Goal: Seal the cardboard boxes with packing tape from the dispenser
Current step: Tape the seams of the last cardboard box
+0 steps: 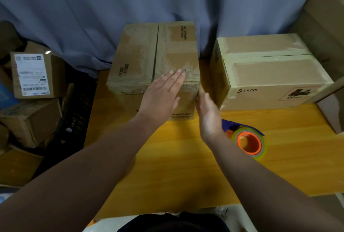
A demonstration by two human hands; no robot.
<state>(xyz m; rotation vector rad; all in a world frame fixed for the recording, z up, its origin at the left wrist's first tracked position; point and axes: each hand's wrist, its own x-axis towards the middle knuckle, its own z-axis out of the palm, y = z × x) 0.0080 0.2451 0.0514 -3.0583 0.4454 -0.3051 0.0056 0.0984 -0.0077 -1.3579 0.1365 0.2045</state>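
A brown cardboard box (141, 58) stands at the middle of the yellow table (186, 166), its top flaps closed along a centre seam. My left hand (163, 95) lies flat with straight fingers on the box's near right top corner. My right hand (208, 114) is held edge-on with straight fingers against the box's right side. A second box (270, 71) marked PICO stands to the right, with pale tape along its edges and seam. The tape dispenser (247, 140), blue with an orange core and a tape roll, lies on the table just right of my right wrist.
A blue-grey curtain (130, 4) hangs behind the table. Several more cardboard boxes (31, 101) are piled at the left beside a dark crate (78, 112). Another large box (323, 26) rises at the far right.
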